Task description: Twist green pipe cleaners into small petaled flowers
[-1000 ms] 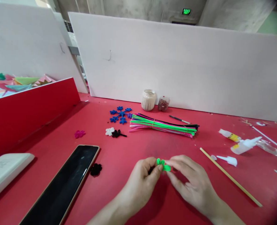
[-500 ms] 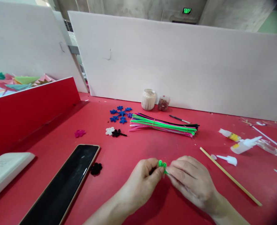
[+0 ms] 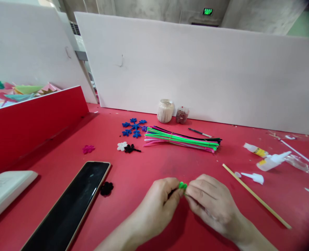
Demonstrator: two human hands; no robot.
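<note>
Between my two hands is a green pipe cleaner (image 3: 182, 185), bent into small loops and partly covered by my fingers. My left hand (image 3: 159, 200) pinches it between thumb and forefinger. From the other side, my right hand (image 3: 214, 202) has its fingertips closed on the same piece. Beyond them lies a banded bundle of pipe cleaners (image 3: 183, 139) in green, pink, black and white. Finished pipe-cleaner flowers lie to the left: a blue branched one (image 3: 134, 127), a white one (image 3: 122, 146), a black one with a stem (image 3: 130, 148), a magenta one (image 3: 88, 149) and another black one (image 3: 106, 188).
A phone (image 3: 68, 205) and a white box-like object (image 3: 8, 191) lie left. Right are a wooden stick (image 3: 256, 195), glue bottles (image 3: 273, 161) and a white nozzle cap (image 3: 256, 178). A jar (image 3: 165, 111) and a small plastic cup (image 3: 182, 115) stand by the white board (image 3: 196, 73).
The green loops have tilted and sunk lower between my fingertips, so less of them shows. Both hands stay in nearly the same place.
</note>
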